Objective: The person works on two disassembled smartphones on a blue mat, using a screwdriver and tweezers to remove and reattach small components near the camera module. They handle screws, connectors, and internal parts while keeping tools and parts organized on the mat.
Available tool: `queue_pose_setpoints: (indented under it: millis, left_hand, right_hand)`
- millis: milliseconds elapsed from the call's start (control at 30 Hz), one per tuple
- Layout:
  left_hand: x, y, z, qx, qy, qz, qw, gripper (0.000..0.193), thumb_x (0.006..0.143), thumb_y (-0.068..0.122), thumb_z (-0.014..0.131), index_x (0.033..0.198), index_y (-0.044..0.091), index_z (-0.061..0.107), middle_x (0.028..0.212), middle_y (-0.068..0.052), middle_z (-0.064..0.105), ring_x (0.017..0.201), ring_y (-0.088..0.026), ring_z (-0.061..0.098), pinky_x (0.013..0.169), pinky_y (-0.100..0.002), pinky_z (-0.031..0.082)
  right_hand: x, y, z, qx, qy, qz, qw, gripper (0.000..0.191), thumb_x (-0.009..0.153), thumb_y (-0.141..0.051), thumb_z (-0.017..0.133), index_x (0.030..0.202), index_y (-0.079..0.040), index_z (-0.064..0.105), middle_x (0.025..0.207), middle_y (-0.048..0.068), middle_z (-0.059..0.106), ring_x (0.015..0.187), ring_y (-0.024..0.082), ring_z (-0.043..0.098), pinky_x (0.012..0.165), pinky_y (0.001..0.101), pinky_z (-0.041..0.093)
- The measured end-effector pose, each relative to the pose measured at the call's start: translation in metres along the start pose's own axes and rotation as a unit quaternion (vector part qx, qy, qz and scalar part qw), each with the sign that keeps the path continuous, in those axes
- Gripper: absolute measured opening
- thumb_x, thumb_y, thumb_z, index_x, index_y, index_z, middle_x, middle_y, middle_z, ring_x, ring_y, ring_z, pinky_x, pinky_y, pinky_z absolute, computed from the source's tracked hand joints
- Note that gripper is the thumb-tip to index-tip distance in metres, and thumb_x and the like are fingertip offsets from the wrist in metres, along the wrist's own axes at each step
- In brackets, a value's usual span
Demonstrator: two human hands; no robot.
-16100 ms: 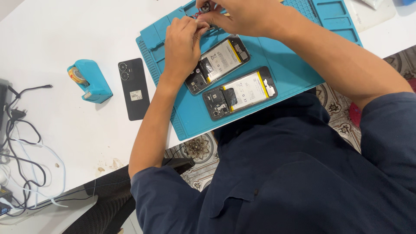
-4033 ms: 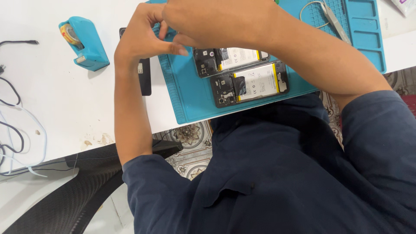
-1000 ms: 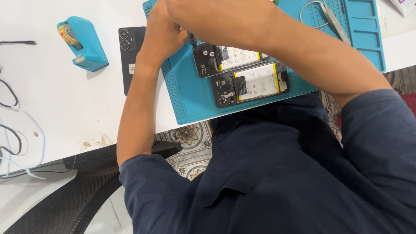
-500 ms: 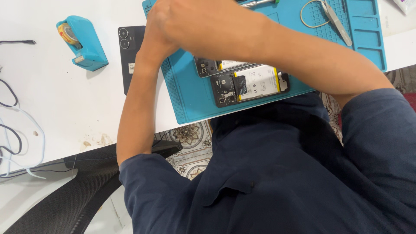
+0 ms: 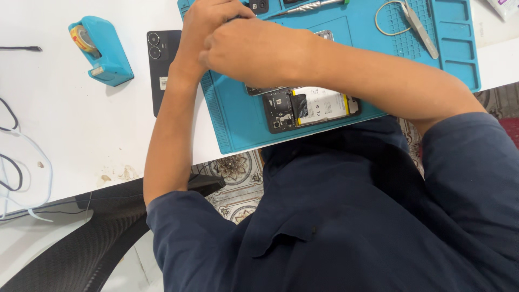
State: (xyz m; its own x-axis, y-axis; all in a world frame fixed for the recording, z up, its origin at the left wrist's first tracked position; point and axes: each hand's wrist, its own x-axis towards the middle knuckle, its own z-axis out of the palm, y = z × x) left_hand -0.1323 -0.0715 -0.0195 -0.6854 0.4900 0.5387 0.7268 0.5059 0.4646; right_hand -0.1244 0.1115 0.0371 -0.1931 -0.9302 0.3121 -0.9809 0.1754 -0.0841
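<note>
Both my hands are bunched together over the far left part of a blue work mat (image 5: 238, 130). My right hand (image 5: 254, 51) lies curled over an opened phone (image 5: 265, 90) and hides most of it. Pressed against it from the far side, my left hand (image 5: 208, 24) has its fingertips hidden. Whether either hand holds something I cannot make out. A second opened phone (image 5: 313, 105), with its white battery showing, lies on the mat's near edge just below my right forearm. A small black part (image 5: 258, 5) sits close to my left fingers.
A black phone back cover (image 5: 161, 59) lies on the white table left of the mat, beside a blue tape dispenser (image 5: 102, 51). Tweezers (image 5: 420, 26), a wire ring (image 5: 388, 19) and a screwdriver (image 5: 305, 6) rest on the mat's far part. Cables (image 5: 19, 157) trail at the left; a black mesh chair (image 5: 81, 243) stands below.
My right hand has slid left and nearer, covering the upper phone that showed a second ago. My left hand stays at the mat's far left corner.
</note>
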Motion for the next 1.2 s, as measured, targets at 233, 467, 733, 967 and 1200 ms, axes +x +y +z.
queue_pose_setpoints:
  millis: [233, 467, 733, 967, 1200]
  left_hand:
    - [-0.002, -0.003, 0.002, 0.035, -0.018, -0.046, 0.998, 0.022, 0.082, 0.011, 0.083, 0.091, 0.001, 0.066, 0.092, -0.01, 0.069, 0.087, -0.032, 0.066, 0.075, -0.04, 0.05]
    - [-0.005, -0.006, 0.003, 0.012, -0.012, -0.034, 0.999, 0.024, 0.082, 0.007, 0.08, 0.105, 0.005, 0.074, 0.098, -0.009, 0.071, 0.091, -0.03, 0.068, 0.078, -0.04, 0.052]
    - [-0.01, -0.009, 0.002, -0.03, -0.018, -0.051, 0.998, 0.026, 0.085, 0.011, 0.079, 0.111, 0.009, 0.078, 0.099, -0.007, 0.075, 0.09, -0.027, 0.071, 0.079, -0.037, 0.053]
    - [-0.012, -0.014, 0.007, 0.023, -0.003, -0.051, 0.998, 0.02, 0.084, 0.01, 0.08, 0.101, 0.003, 0.071, 0.095, -0.009, 0.071, 0.09, -0.03, 0.068, 0.08, -0.038, 0.053]
    - [-0.003, -0.009, 0.004, 0.018, -0.01, -0.013, 1.0, 0.021, 0.083, 0.011, 0.08, 0.102, 0.006, 0.074, 0.099, -0.006, 0.07, 0.099, -0.028, 0.065, 0.085, -0.039, 0.052]
  right_hand:
    - [0.0, 0.003, -0.006, -0.056, -0.032, 0.075, 0.995, 0.011, 0.081, -0.003, 0.074, 0.09, 0.0, 0.07, 0.085, 0.018, 0.071, 0.085, 0.032, 0.071, 0.057, 0.0409, 0.058]
    - [-0.001, 0.007, 0.005, -0.026, -0.031, 0.069, 0.997, 0.01, 0.075, -0.002, 0.074, 0.082, 0.003, 0.07, 0.075, 0.019, 0.07, 0.074, 0.033, 0.071, 0.056, 0.0403, 0.057]
    - [0.004, 0.01, 0.008, -0.012, 0.007, -0.002, 1.0, 0.009, 0.06, 0.004, 0.07, 0.067, -0.001, 0.069, 0.071, 0.017, 0.069, 0.075, 0.031, 0.07, 0.068, 0.0405, 0.057]
    - [0.005, 0.003, 0.011, -0.005, 0.028, 0.099, 0.995, 0.01, 0.076, -0.005, 0.077, 0.077, 0.001, 0.07, 0.072, 0.019, 0.068, 0.072, 0.033, 0.071, 0.057, 0.0421, 0.055]
    - [0.002, 0.0, 0.004, 0.001, 0.007, 0.061, 0.998, 0.027, 0.076, -0.01, 0.079, 0.096, 0.003, 0.068, 0.076, 0.019, 0.07, 0.073, 0.033, 0.073, 0.059, 0.0419, 0.057]
